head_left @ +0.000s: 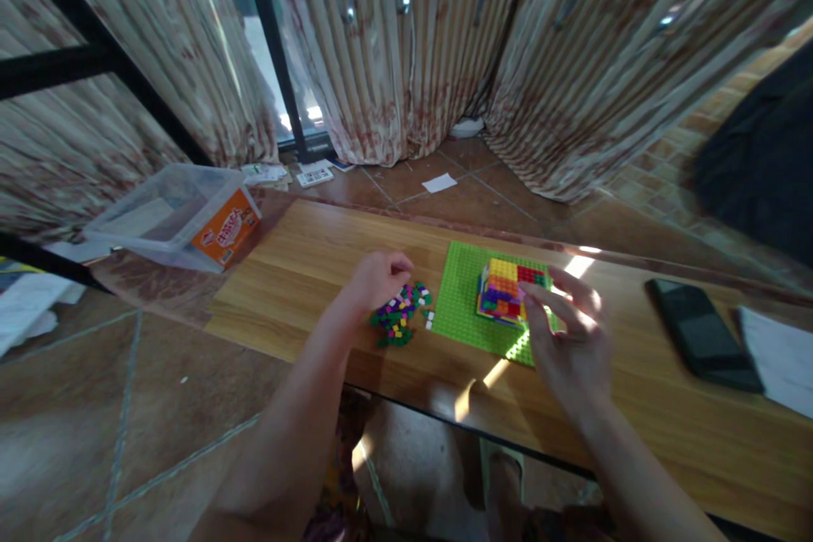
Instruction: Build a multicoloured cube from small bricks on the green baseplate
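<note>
A block-shaped stack of colourful toy bricks (502, 278) stands on a green studded baseplate (458, 296); yellow, orange, red, purple and blue show on it. My right hand (572, 339) reaches in from the right, thumb and forefinger pinched together at the stack's top right edge. Whatever lies between those fingertips is too small to make out. My left hand (379, 279) hovers beside a pile of small loose bricks (399, 318), its fingers curled closed; their contents are hidden. A few white bricks (429, 322) lie between the pile and the baseplate.
All this rests on a long wooden table (305, 254). On its right side lie a dark phone (702, 334) and white paper (781, 356). Beyond the left end stands a clear plastic bin (171, 212) with an orange label. Patterned curtains (394, 59) hang behind.
</note>
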